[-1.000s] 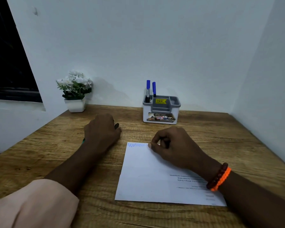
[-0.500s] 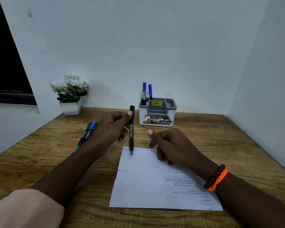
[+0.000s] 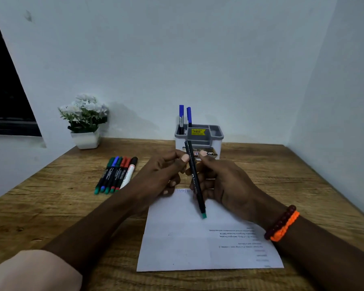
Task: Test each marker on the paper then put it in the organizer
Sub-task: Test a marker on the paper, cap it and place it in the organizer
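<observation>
The paper (image 3: pixel 189 244) lies on the bench (image 3: pixel 51 206) near its front edge. The organizer (image 3: pixel 199 139) stands at the back edge behind it, two markers (image 3: pixel 185 116) in its left compartment. Loose markers (image 3: pixel 116 175) lie left of the paper; a plant pot (image 3: pixel 85 139) sits in the back left corner.

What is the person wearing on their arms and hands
The left arm is bare below a pale peach sleeve at the upper arm. The right wrist carries two bracelets side by side: a dark red beaded one and a bright orange braided one. Both hands, left and right, show no rings or gloves.
</observation>
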